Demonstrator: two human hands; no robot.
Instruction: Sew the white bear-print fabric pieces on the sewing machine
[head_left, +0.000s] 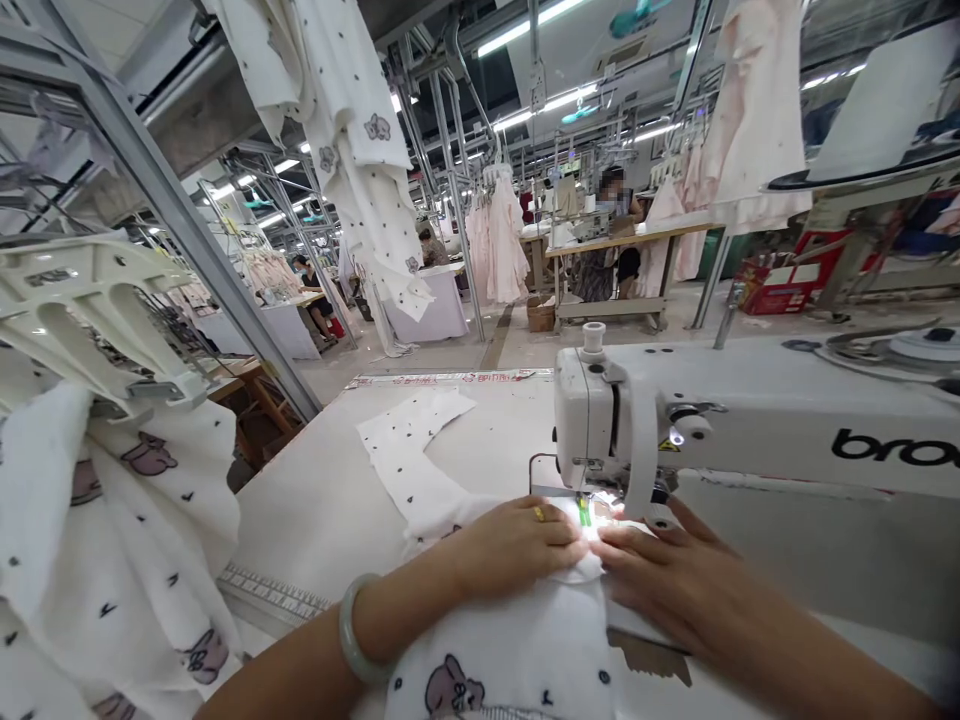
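My left hand (517, 545) lies flat, fingers stretched, on a white printed cloth (420, 470) just left of the needle of a white sewing machine (750, 420). A pale green bangle sits on that wrist and a ring on one finger. My right hand (667, 580) also presses flat on the cloth, fingers extended toward the lit presser foot (585, 510). The cloth runs from my lap, under both hands, and out to the left rear across the table (315, 500).
A hanger rack (90, 300) with more printed cloth (112, 540) stands at my left. Garments (360, 150) hang overhead. Other workers sit at tables (630, 240) farther back. A ruler strip (270, 595) is set along the table's front edge.
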